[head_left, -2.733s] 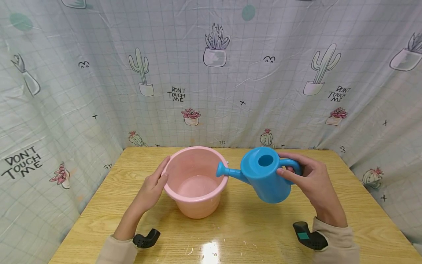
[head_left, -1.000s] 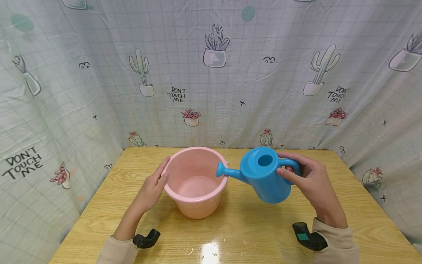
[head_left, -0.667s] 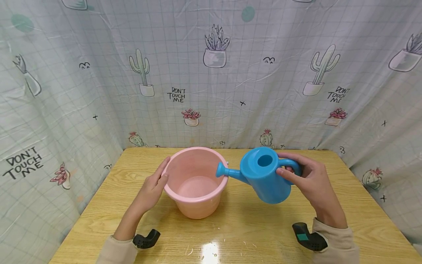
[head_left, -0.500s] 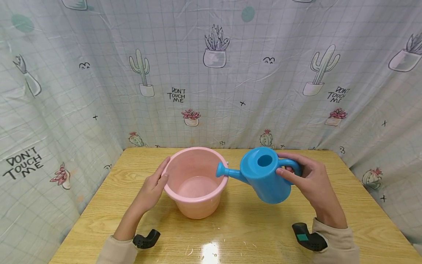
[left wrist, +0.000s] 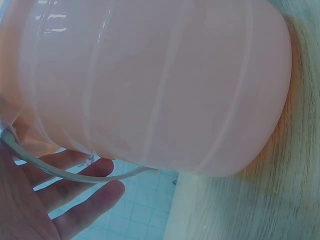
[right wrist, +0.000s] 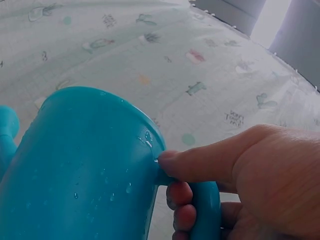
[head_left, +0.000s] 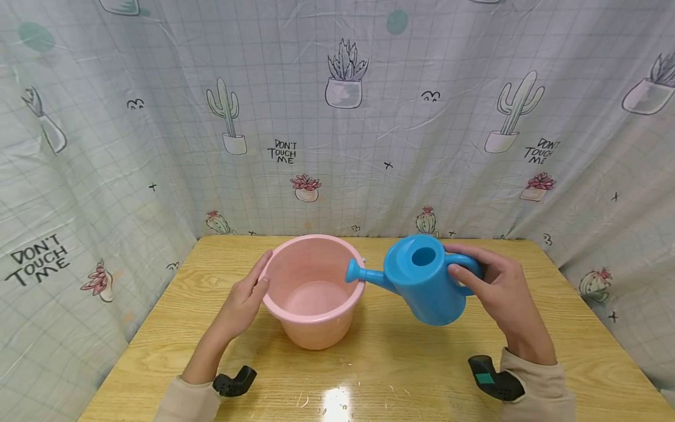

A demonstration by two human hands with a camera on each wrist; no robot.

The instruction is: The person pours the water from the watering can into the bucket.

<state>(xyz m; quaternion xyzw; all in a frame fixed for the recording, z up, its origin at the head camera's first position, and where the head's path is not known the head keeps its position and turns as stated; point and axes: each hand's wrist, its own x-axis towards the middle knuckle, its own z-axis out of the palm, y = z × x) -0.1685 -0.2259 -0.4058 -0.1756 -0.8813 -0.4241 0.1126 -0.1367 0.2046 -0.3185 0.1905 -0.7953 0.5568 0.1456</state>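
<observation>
A pink bucket (head_left: 316, 334) stands upright on the table, its bottom visible inside. My left hand (head_left: 242, 302) holds its left rim, thumb over the edge. In the left wrist view, that hand's fingers (left wrist: 92, 210) lie outside the wall, by the thin bucket handle (left wrist: 70, 176). My right hand (head_left: 495, 281) grips the handle of a blue watering can (head_left: 429, 296), fingers wrapped round it and thumb near the body. The can leans left, its spout over the bucket's right rim. Droplets cling to the can (right wrist: 90, 170) in the right wrist view. No water stream shows.
The wooden table (head_left: 401, 375) has small wet spots near its front. A patterned curtain (head_left: 390, 135) hangs behind and at both sides. Black devices (head_left: 234, 382) sit at both wrists.
My right thumb has shifted slightly right against the watering can's handle. Bucket, can and left hand look unmoved.
</observation>
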